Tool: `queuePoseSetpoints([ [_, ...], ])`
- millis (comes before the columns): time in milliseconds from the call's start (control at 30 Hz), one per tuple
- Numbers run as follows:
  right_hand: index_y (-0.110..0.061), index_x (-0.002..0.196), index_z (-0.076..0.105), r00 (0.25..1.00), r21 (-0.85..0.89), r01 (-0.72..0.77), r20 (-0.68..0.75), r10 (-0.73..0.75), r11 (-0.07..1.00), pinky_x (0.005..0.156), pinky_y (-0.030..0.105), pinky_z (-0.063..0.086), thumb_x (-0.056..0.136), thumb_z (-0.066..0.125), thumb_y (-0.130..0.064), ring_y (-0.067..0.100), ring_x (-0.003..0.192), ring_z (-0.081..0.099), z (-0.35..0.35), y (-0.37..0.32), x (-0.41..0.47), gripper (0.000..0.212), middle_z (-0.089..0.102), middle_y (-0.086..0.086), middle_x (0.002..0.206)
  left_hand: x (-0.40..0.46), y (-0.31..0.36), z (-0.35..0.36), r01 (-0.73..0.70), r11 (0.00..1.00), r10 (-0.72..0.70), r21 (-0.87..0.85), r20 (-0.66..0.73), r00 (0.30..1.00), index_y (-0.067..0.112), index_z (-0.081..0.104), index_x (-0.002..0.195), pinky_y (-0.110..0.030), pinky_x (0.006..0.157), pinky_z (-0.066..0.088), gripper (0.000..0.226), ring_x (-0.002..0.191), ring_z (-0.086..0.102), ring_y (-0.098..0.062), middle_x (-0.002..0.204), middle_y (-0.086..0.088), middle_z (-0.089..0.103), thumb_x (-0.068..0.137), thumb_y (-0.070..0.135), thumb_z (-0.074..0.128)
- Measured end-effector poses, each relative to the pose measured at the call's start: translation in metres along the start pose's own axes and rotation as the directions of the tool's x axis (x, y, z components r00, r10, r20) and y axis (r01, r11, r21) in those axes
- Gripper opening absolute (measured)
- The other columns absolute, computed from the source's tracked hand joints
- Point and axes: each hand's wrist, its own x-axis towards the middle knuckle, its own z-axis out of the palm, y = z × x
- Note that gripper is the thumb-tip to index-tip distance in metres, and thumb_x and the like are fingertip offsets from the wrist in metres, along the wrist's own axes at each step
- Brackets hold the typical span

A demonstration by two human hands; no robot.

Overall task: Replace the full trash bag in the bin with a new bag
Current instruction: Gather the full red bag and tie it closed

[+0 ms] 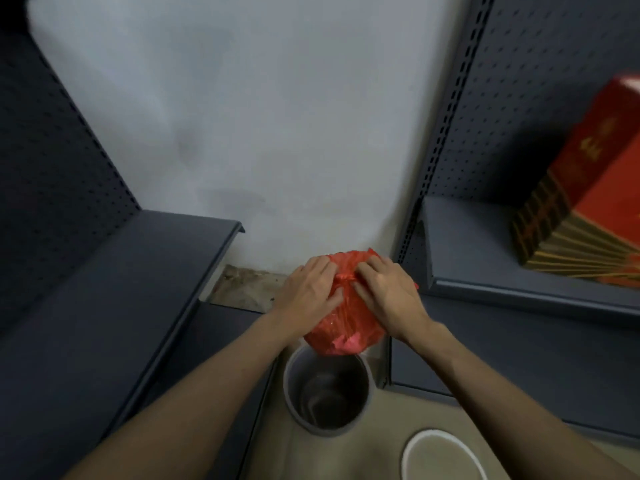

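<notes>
Between two shelves (502,271), two hands (346,289) grip one red bag (346,323) above one bin (294,403).

A red and gold box (588,181) stands tilted on the right shelf (485,258), near its front edge. A white ring (412,448) lies on the floor (277,455). A dark shelf (114,289) runs along the left.

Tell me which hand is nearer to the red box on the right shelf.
Right. The right hand grips the red plastic bag on the side toward the red box; the left hand grips its far side.
</notes>
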Motion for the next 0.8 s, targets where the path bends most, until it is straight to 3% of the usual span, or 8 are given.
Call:
queuePoseSetpoints([
  [100, -0.007, 0.099, 0.057, 1.0, 0.024, 0.006, -0.008, -0.006, 1.0, 0.079, 0.038, 0.038, 0.096, 0.051, -0.027, 0.029, 0.091, 0.052, -0.097, -0.022, 0.031, 0.02, 0.057, 0.01, 0.099, 0.036, 0.021, -0.098, 0.023, 1.0, -0.023, 0.01, 0.021, 1.0, 0.007, 0.057, 0.101, -0.042, 0.083, 0.046, 0.024, 0.099, 0.052, -0.027, 0.102, -0.009, 0.057, 0.088, 0.028, 0.056],
  [433, -0.008, 0.109, 0.057, 0.997, 0.075, 0.073, -0.042, -0.07, 0.995, 0.082, 0.036, 0.037, 0.097, 0.048, -0.026, 0.028, 0.096, 0.05, -0.412, -0.099, 0.127, 0.023, 0.056, 0.009, 0.102, 0.139, 0.089, -0.411, 0.063, 0.997, -0.063, -0.034, -0.014, 0.998, 0.014, 0.054, 0.106, -0.037, 0.082, 0.045, 0.026, 0.101, 0.049, -0.017, 0.104, 0.0, 0.054, 0.09, 0.033, 0.055],
  [600, -0.008, 0.109, 0.058, 0.992, -0.003, 0.091, -0.088, -0.091, 0.996, 0.084, 0.037, 0.036, 0.098, 0.047, -0.027, 0.029, 0.096, 0.052, -0.509, -0.115, 0.157, 0.025, 0.058, 0.009, 0.103, 0.178, 0.114, -0.506, 0.051, 0.999, -0.052, -0.008, -0.024, 0.998, 0.014, 0.054, 0.106, -0.037, 0.081, 0.046, 0.024, 0.101, 0.049, -0.017, 0.103, 0.001, 0.053, 0.092, 0.034, 0.052],
  [800, -0.008, 0.107, 0.059, 0.983, 0.039, 0.154, -0.108, -0.149, 0.987, 0.082, 0.04, 0.041, 0.096, 0.05, -0.028, 0.03, 0.095, 0.054, -0.56, -0.11, 0.179, 0.025, 0.059, 0.011, 0.101, 0.203, 0.134, -0.55, 0.106, 0.993, -0.104, 0.044, -0.049, 0.993, 0.015, 0.055, 0.109, -0.037, 0.083, 0.045, 0.028, 0.104, 0.049, -0.017, 0.106, 0.0, 0.054, 0.091, 0.037, 0.052],
])
